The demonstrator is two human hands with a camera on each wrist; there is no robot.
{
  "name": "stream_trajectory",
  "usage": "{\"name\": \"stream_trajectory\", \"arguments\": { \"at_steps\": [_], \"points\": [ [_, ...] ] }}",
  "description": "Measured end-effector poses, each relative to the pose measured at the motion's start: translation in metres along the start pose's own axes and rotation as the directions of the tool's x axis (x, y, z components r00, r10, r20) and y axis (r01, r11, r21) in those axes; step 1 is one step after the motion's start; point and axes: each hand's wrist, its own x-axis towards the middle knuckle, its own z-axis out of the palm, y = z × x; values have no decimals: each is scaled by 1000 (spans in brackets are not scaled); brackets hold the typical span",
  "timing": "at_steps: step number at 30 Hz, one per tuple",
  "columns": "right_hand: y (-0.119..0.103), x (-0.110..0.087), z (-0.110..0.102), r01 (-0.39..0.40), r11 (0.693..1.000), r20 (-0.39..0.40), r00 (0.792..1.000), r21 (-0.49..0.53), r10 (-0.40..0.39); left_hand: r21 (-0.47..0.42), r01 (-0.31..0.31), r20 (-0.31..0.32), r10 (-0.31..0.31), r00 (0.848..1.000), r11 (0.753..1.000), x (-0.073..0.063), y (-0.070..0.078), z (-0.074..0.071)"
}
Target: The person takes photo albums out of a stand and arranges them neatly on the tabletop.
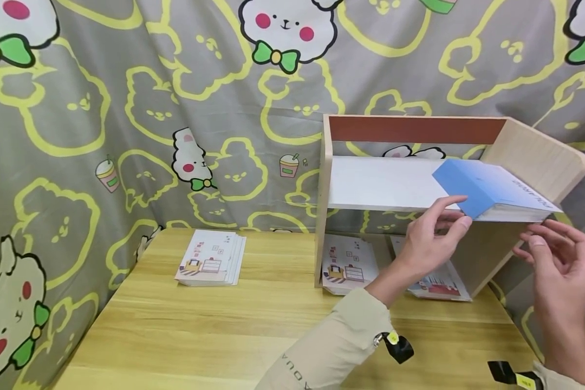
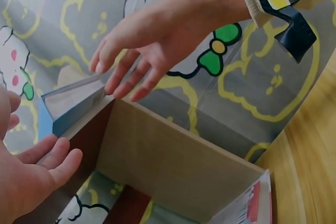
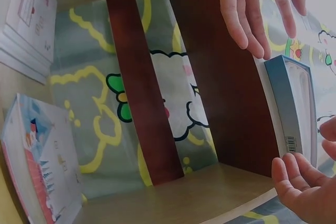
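You are working with one left grip [image 1: 431, 238] and one right grip [image 1: 563, 271], two in all. You are wearing two sleeves [image 1: 322, 338] and two black straps [image 1: 401, 349], each strap carrying one yellow label [image 1: 393, 338]. You are facing one surface [image 1: 200, 336], one shelf [image 1: 323, 216], one blue book [image 1: 502, 187] and three paper piles [image 1: 209, 257], one lying outside the shelf and two inside. You are seeing too little to count each pile's pieces.

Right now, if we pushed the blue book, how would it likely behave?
The blue book will probably stay fairly stiff, as its cover looks flat and unbent. It may feel fairly heavy, given its thick white page edge. Lying flat, it should slide rather than roll on the white shelf.
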Motion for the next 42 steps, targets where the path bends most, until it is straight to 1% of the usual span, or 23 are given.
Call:
{"name": "stream_trajectory", "arguments": {
  "at_steps": [1, 4, 8, 10, 11, 13, 15, 18, 22, 24, 26, 28, 31, 34, 36, 38, 42],
  "points": [
    [0, 1, 0, -1, 1000, -2, 1000, -12, 1, 7, 10, -1, -10, 1000, 1000, 1, 1, 0],
    [0, 6, 1, -25, 996, -4, 1000, 86, 26, 10, 37, 1, -37, 999, 999, 4, 1, 1],
    [0, 11, 2, -42, 997, 14, 999, 60, 41, 22, 59, 13, -59, 998, 998, 9, 3, 0],
    [1, 13, 3, -48, 998, 21, 999, 36, 48, 49, 70, 14, -71, 997, 996, 12, 5, 0],
    [1, 14, 3, -51, 998, 25, 998, 21, 51, 65, 81, 13, -82, 997, 995, 13, 6, 0],
    [2, 16, 4, -67, 997, 33, 997, 33, 66, 89, 121, 14, -122, 992, 989, 16, 9, 0],
    [2, 18, 5, -94, 992, 43, 995, 85, 91, 100, 169, 24, -172, 985, 981, 18, 12, 1],
    [2, 21, 7, -137, 976, 58, 990, 171, 128, 83, 231, 55, -236, 970, 969, 21, 15, 2],
    [1, 24, 9, -166, 964, 58, 986, 208, 157, 64, 268, 77, -272, 959, 961, 25, 18, 4],
    [1, 25, 9, -174, 961, 57, 985, 217, 165, 29, 292, 79, -293, 953, 956, 27, 20, 7],
    [1, 26, 9, -181, 957, 55, 983, 226, 173, -29, 322, 86, -319, 944, 946, 29, 22, 10],
    [1, 26, 9, -193, 951, 52, 981, 240, 186, -92, 357, 87, -350, 933, 930, 31, 25, 13],
    [0, 25, 9, -209, 945, 45, 978, 252, 204, -173, 410, 93, -399, 912, 896, 33, 29, 19],
    [0, 26, 7, -218, 938, 41, 976, 271, 215, -202, 454, 87, -446, 891, 868, 35, 32, 25],
    [-1, 26, 7, -216, 933, 38, 976, 289, 214, -208, 469, 83, -462, 883, 859, 36, 32, 27],
    [-1, 27, 6, -205, 927, 33, 978, 312, 205, -197, 470, 63, -467, 882, 860, 38, 32, 30],
    [0, 26, 7, -158, 918, 12, 986, 362, 165, -170, 437, 11, -442, 897, 883, 41, 29, 33]
  ]
}}
